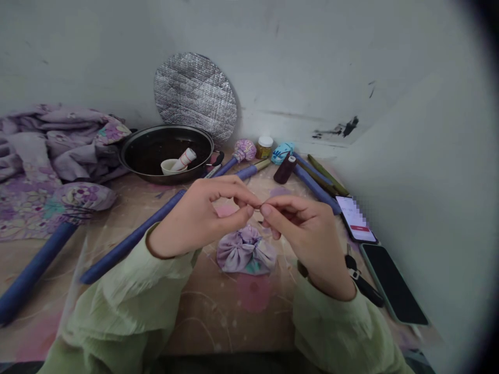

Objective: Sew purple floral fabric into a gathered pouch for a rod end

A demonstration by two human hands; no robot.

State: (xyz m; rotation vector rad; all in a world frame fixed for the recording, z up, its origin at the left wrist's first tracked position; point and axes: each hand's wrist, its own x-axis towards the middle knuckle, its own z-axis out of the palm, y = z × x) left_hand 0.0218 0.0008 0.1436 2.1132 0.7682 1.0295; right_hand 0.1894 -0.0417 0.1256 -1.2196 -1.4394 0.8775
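Observation:
Above the table, my left hand (206,210) and my right hand (304,228) meet fingertip to fingertip. Each is closed in a pinch, and a thin dark thread (257,207) shows faintly between them; most of it is hidden by the fingers. Just below lies a gathered lilac floral cloth bundle (247,253), its puckered top toward my hands. Neither hand visibly touches the cloth. Beyond my right hand a dark spool of thread (285,170) stands slightly tilted on the table.
A black pan (167,179) holding a small bowl (169,166) stands at the back left. Blue-wrapped sticks (132,236), some with cloth heads, lie around. Lilac fabric (78,140) is heaped left. Two phones (393,283) and keys (366,285) lie right, beside the wall.

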